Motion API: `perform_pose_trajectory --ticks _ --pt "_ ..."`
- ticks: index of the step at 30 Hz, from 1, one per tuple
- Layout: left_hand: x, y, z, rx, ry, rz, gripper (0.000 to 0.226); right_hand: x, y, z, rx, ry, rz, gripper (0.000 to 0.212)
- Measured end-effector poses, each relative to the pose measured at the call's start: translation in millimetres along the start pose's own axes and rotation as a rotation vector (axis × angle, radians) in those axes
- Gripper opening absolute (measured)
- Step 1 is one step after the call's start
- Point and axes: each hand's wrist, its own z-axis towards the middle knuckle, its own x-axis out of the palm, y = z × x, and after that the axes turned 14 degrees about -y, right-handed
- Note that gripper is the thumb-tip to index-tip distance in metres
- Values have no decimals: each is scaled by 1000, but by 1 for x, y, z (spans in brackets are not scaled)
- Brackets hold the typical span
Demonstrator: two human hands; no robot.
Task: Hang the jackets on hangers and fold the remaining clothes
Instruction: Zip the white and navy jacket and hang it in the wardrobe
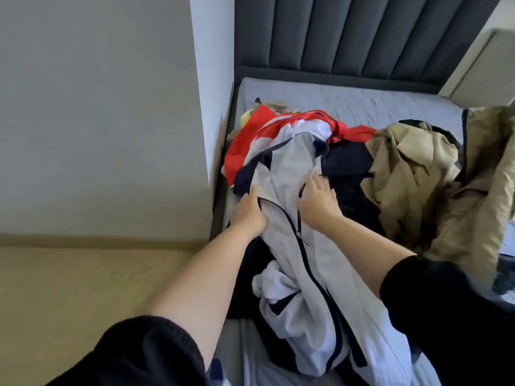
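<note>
A light grey zip jacket (289,174) lies atop the heap on the bed (362,101), with a red garment (239,151) at far left and a tan coat (412,168) on the right. The left hand (252,211) grasps its left zipper edge. The right hand (317,200) rests on it released, fingers spread.

Bed (362,101), left edge: your zip jacket (289,168) runs from the near edge toward the middle.
Right edge: coat (412,162), heaped beside it.
Far left corner: plush toy (248,115), behind the jacket.
</note>
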Motion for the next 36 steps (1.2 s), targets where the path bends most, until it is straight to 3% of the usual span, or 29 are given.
perform_pose_trajectory --ticks 4,7,9,15,17,19,21,24,26,28,31,33,36 --pt "28 66 -38 -160 35 239 77 74 -7 -56 19 250 -96 76" --pt "29 97 -52 -5 -158 419 42 103 -20 -74 50 283 -57 82" --pt "21 110 -51 22 -269 365 14 112 -24 -72 58 318 -20 82" --pt "-25 139 -27 -286 -580 27 37 116 -24 -63 59 312 102 85" --pt "-25 138 -36 -286 -446 -78 45 109 -22 -65 82 271 182 79" --pt "-12 129 -58 -141 -258 -69 50 97 -17 -72 92 230 267 70" --pt "3 114 -80 27 -147 27 38 82 -12 -85 98 218 369 64" --pt "14 92 -103 -12 117 -90 24 55 -11 -117 138 237 465 60" --pt "15 85 -113 -74 310 -237 20 37 -15 -146 81 82 442 42" --pt "14 84 -120 -48 419 -293 36 20 -18 -178 -82 -110 437 13" --pt "14 82 -128 39 462 -158 57 11 -28 -220 -361 -98 251 27" --pt "17 83 -132 0 451 -103 36 16 -36 -235 -501 7 11 44" --pt "17 74 -139 -423 576 -383 10 26 -47 -240 -449 172 -272 96"
